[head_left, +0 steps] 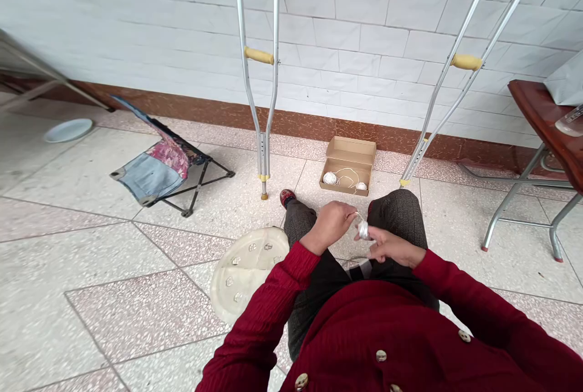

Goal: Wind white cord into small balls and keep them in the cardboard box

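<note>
In the head view my left hand is closed in a pinch on a strand of white yarn, just above my lap. The strand runs to a small bundle of white yarn wound around the extended fingers of my right hand. My right thumb and remaining fingers are bent beside the bundle. On the floor beyond my hands, an open cardboard box holds two balls of yarn, a larger ball and a smaller ball, with a loose strand between them.
Two crutches, a left crutch and a right crutch, lean on the tiled wall. A folding chair and a round pale mat are to the left. A brown-topped stool stands right. A plate lies far left.
</note>
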The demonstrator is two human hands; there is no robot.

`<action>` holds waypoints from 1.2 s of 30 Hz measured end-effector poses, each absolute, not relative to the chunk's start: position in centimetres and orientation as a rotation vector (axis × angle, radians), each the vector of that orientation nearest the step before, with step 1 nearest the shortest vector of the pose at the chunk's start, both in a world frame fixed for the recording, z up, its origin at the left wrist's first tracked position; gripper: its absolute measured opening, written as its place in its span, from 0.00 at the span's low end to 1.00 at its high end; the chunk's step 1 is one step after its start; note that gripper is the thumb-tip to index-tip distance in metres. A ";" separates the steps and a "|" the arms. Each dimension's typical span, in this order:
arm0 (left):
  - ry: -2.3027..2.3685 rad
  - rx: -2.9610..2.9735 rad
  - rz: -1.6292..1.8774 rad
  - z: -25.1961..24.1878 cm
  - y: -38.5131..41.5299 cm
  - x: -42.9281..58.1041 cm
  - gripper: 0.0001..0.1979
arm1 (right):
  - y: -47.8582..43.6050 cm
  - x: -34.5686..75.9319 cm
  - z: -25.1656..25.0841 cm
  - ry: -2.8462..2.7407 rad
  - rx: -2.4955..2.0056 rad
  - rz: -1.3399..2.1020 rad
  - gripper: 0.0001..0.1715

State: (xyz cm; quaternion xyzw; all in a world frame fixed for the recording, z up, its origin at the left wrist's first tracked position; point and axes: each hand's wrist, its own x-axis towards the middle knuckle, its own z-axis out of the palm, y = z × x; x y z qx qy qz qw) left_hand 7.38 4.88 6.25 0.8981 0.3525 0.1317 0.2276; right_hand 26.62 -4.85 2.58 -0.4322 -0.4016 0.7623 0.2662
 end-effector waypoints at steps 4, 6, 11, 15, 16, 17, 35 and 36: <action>0.949 2.328 0.366 5.5 2.8 7.7 0.16 | -2.3 27.2 3.8 -0.936 -1.115 1.871 0.34; 0.940 2.201 0.369 4.5 2.2 7.6 0.17 | -2.0 27.2 5.5 -0.886 -0.974 1.883 0.36; 0.970 1.971 0.473 2.9 3.0 7.1 0.14 | -3.6 26.4 8.6 -0.860 -0.699 2.048 0.40; 0.905 1.946 0.526 3.8 4.2 7.2 0.13 | -4.7 26.1 8.5 -0.871 -0.652 2.124 0.35; 0.884 1.939 0.523 4.1 4.4 7.4 0.13 | -4.7 26.1 8.5 -0.870 -0.654 2.116 0.33; 0.867 1.930 0.516 4.5 4.5 7.5 0.14 | -4.7 26.2 8.4 -0.866 -0.659 2.105 0.31; 0.527 1.308 0.477 6.3 3.4 7.1 0.22 | -3.1 26.6 9.7 -0.797 -0.711 2.026 0.22; 0.523 1.344 0.459 6.2 3.4 7.2 0.19 | -3.1 26.6 9.8 -0.794 -0.708 2.031 0.21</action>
